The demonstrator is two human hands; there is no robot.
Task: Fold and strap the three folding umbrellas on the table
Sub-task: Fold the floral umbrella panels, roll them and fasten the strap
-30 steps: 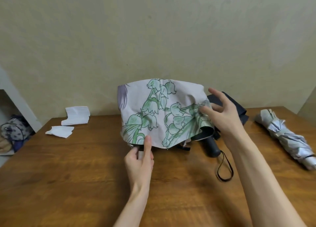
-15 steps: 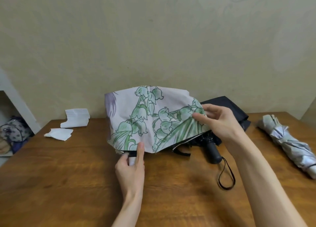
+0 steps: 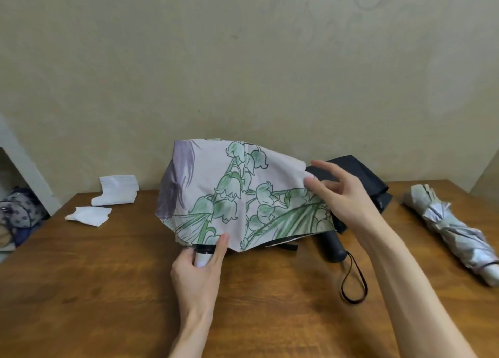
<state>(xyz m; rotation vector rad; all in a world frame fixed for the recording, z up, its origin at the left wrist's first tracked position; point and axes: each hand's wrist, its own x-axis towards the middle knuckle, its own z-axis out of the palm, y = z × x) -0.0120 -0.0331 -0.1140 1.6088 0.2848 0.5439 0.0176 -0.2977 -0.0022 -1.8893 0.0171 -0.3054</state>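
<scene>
A floral umbrella (image 3: 229, 195) with green lily print on pale fabric lies loose and puffed at the table's middle. My left hand (image 3: 199, 271) grips its white handle under the front edge of the canopy. My right hand (image 3: 343, 193) pinches the canopy's right edge between thumb and fingers. Behind it lies a black umbrella (image 3: 359, 176), unfolded, its black handle (image 3: 333, 245) and wrist loop (image 3: 353, 282) pointing toward me. A silver umbrella (image 3: 453, 228) lies rolled at the right.
The wooden table (image 3: 108, 276) stands against a beige wall. White paper pieces (image 3: 116, 190) lie at its back left. A patterned bag (image 3: 21, 209) sits on a shelf beyond the left edge.
The floral canopy has shifted left and lifted. My left hand moved left with the handle. My right hand went from spread over the fabric to pinching its right edge.
</scene>
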